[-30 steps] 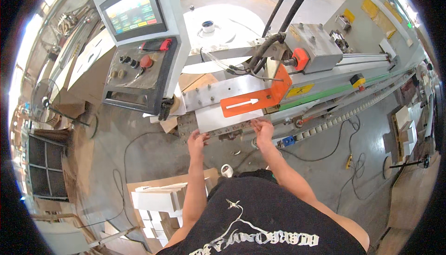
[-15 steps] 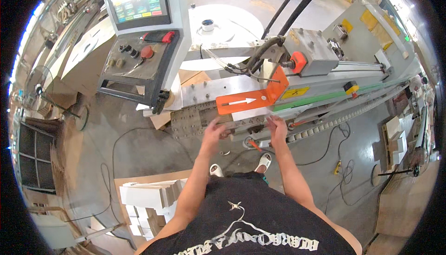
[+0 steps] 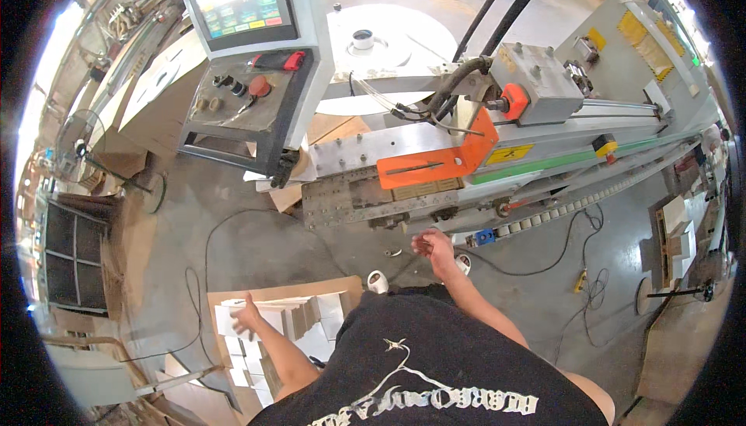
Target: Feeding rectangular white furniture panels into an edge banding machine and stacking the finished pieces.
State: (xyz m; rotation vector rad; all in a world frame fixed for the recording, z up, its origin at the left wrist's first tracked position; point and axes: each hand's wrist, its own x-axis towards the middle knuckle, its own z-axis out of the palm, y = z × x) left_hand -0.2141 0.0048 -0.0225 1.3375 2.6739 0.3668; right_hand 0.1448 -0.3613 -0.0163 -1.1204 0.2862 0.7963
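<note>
My left hand [image 3: 246,316] is over the left side of a stack of white boards [image 3: 289,319], fingers spread and nothing visible in them. Whether its fingertips touch the boards I cannot tell. My right hand [image 3: 435,250] hangs in front of the machine's near edge, its fingers loosely bent and apart, with nothing seen in it. Beyond it lies an orange plate [image 3: 423,167] with a dark arrow-shaped mark, fixed over the machine's metal bed [image 3: 342,202]. Brownish blocks [image 3: 427,189] show beneath the plate's near edge.
A control panel [image 3: 249,84] with a lit screen and red button rises at the left. A cable chain [image 3: 544,215] with a blue end piece [image 3: 483,236] runs along the machine's front. Loose cables [image 3: 597,294] lie on the floor; a standing fan [image 3: 81,146] is far left.
My left hand has moved from the machine's edge down and left to the board stack. My right hand has drawn back toward me. The white piece beneath the orange plate no longer shows.
</note>
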